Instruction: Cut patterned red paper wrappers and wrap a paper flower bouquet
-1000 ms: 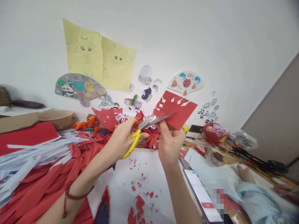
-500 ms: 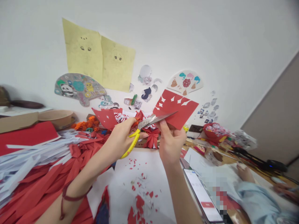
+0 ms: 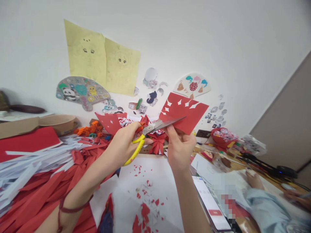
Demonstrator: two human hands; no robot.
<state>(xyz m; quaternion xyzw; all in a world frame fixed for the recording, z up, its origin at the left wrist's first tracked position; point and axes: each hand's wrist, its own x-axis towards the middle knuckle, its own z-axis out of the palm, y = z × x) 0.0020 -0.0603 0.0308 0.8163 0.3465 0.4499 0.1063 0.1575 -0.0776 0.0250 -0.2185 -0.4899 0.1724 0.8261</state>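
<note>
My left hand (image 3: pixel 127 139) is wrapped round the yellow handles of a pair of scissors (image 3: pixel 149 129), whose metal blades point right. A folded or flat sheet of red paper (image 3: pixel 191 116) is pinched in my right hand (image 3: pixel 181 147), thumb in front. Diamond- and leaf-shaped notches run along the paper's upper left edges. The blades lie across the lower part of the sheet; whether they bite into it I cannot tell. Beneath my hands, a white sheet (image 3: pixel 126 191) carries several small red paper scraps (image 3: pixel 145 210).
Red strips (image 3: pixel 55 187) and white strips (image 3: pixel 21 168) heap up on the left. A phone (image 3: pixel 211 204) lies lit at the right, near another person's sleeve (image 3: pixel 267 204). A red bow (image 3: pixel 157 144) sits behind my hands. Fans and drawings hang on the wall.
My right hand has shifted slightly right with the red paper. The scissors and my left hand have stayed almost in place.
</note>
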